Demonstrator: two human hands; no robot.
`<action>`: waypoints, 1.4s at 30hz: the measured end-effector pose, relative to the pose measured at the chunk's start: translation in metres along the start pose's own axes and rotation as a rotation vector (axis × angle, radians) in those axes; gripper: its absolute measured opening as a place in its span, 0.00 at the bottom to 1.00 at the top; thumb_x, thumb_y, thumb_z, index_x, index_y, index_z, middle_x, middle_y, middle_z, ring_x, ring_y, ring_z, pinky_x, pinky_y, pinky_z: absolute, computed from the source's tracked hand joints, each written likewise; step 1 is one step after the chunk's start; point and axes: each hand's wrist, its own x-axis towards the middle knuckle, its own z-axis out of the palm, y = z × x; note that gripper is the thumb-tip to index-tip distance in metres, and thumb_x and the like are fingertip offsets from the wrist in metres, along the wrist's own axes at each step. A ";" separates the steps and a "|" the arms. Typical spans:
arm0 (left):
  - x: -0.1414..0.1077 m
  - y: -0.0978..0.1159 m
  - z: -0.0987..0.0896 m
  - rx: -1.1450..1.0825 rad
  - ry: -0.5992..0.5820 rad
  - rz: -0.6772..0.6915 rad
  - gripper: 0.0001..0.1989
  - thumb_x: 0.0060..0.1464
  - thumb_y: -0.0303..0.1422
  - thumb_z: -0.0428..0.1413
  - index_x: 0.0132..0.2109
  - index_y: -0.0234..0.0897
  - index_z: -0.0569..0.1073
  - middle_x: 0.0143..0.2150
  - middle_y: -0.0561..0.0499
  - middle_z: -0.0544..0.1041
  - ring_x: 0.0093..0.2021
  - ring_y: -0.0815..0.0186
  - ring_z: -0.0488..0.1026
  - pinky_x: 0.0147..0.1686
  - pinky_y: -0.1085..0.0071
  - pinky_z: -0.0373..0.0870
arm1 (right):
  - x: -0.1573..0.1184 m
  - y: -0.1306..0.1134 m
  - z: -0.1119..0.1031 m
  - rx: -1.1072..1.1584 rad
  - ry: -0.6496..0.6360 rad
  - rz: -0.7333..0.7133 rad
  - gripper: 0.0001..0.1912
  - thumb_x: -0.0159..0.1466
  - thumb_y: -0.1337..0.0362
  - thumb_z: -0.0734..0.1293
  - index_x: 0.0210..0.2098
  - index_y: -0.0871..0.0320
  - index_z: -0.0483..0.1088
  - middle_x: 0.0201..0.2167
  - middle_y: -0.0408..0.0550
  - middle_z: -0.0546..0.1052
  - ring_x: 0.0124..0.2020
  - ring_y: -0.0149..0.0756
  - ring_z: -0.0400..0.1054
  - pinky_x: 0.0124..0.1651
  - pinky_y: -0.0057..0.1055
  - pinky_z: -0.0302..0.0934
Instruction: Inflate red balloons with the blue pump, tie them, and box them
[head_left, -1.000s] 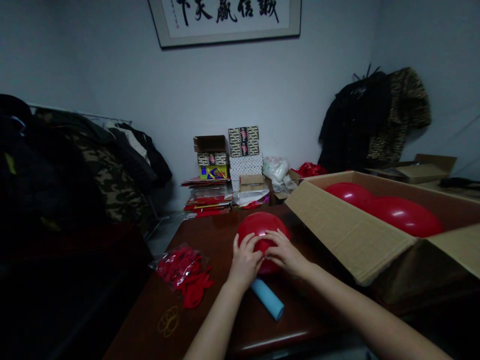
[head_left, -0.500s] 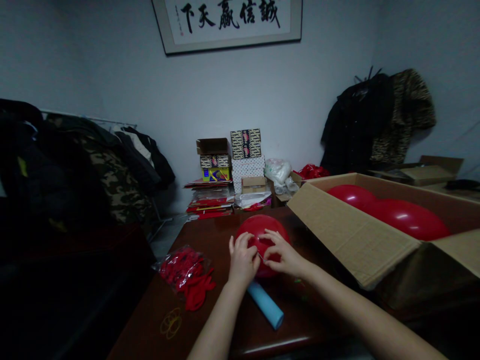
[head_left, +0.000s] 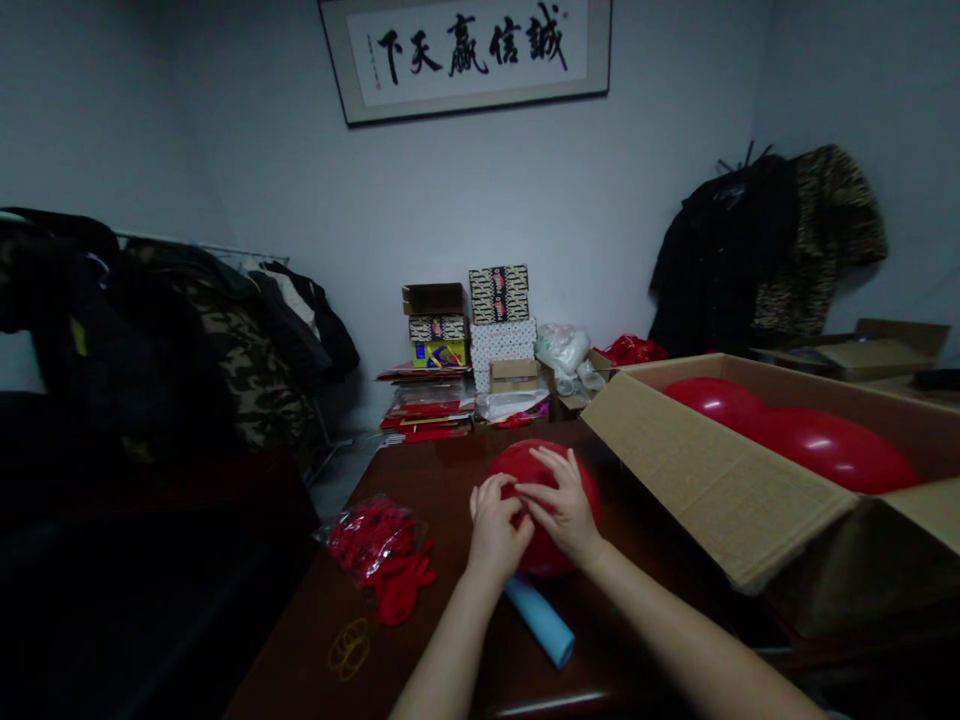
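Note:
A red inflated balloon (head_left: 551, 555) rests on the dark wooden table, mostly behind my two hands. My left hand (head_left: 496, 530) has its thumb and fingers pinched at the near side of the balloon, where the neck appears to be. Beside it, my right hand (head_left: 561, 505) brings thumb and forefinger against the left fingertips, its other fingers raised over the balloon. Whatever lies between the right fingertips is hidden. Below the balloon lies a light blue cylinder (head_left: 541, 625). Several thin yellowish rubber bands (head_left: 349, 650) lie at the table's near left.
A clear bag of red balloons (head_left: 375, 540), some spilling out, lies left on the table (head_left: 442, 480). At right stands an open cardboard box (head_left: 720, 480) holding large red balloons (head_left: 832, 445). Stacked boxes (head_left: 499, 295) stand by the wall. Clothes (head_left: 225, 340) hang at left.
My right hand has rotated, its fingers now higher and its tips closer over the left fingers. A thin pale strand seen between the hands is now hidden. The view has shifted slightly.

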 end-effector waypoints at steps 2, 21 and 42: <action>0.000 0.000 -0.001 -0.006 -0.002 0.001 0.04 0.45 0.27 0.55 0.27 0.40 0.73 0.47 0.48 0.70 0.51 0.57 0.63 0.54 0.48 0.54 | 0.002 -0.002 0.003 -0.005 0.004 0.012 0.11 0.59 0.64 0.64 0.39 0.44 0.72 0.56 0.44 0.63 0.58 0.43 0.54 0.61 0.59 0.32; 0.000 -0.030 -0.008 0.028 -0.012 0.005 0.04 0.45 0.27 0.57 0.28 0.41 0.76 0.54 0.48 0.69 0.57 0.54 0.59 0.55 0.45 0.53 | 0.007 0.007 0.007 0.084 -0.365 -0.031 0.22 0.52 0.55 0.71 0.46 0.43 0.69 0.58 0.49 0.62 0.59 0.48 0.53 0.57 0.61 0.40; 0.001 -0.021 -0.042 0.209 0.047 0.100 0.05 0.49 0.28 0.55 0.29 0.42 0.75 0.58 0.50 0.66 0.62 0.53 0.52 0.57 0.40 0.40 | 0.011 -0.003 0.029 -0.014 -0.197 -0.130 0.04 0.58 0.64 0.66 0.33 0.52 0.72 0.46 0.46 0.72 0.54 0.40 0.59 0.60 0.59 0.35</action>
